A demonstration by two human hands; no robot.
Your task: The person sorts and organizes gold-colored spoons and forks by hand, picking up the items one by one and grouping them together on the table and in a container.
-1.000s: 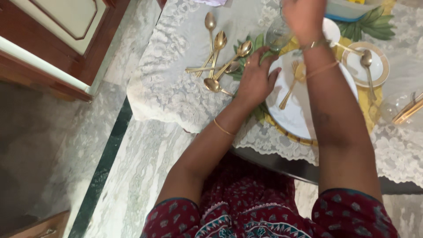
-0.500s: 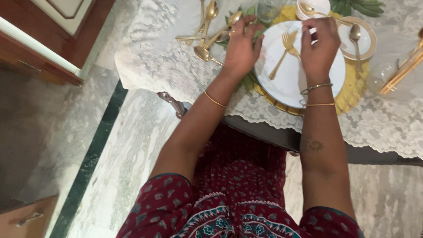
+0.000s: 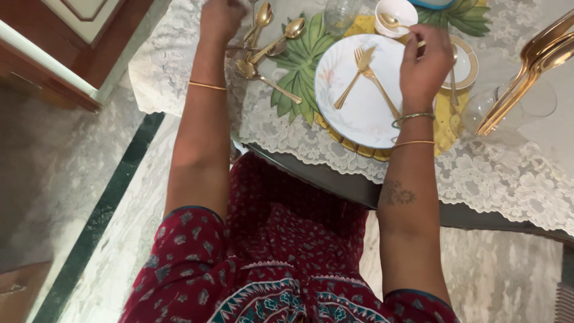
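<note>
Two gold forks (image 3: pixel 366 78) lay crossed on the white plate (image 3: pixel 353 113), which sat on the lace-covered table (image 3: pixel 508 173). At the plate's three o'clock rim, the right hand (image 3: pixel 426 63) hovered with fingers curled and pinched; whether it grasped anything could not be told. At ten o'clock from the plate, the left hand (image 3: pixel 222 18) rested loosely closed on a cluster of gold spoons (image 3: pixel 269 45) beside a green leaf mat (image 3: pixel 299 72). A small white bowl (image 3: pixel 396 15) stood at the plate's twelve o'clock, more gold cutlery (image 3: pixel 526 78) at three o'clock.
</note>
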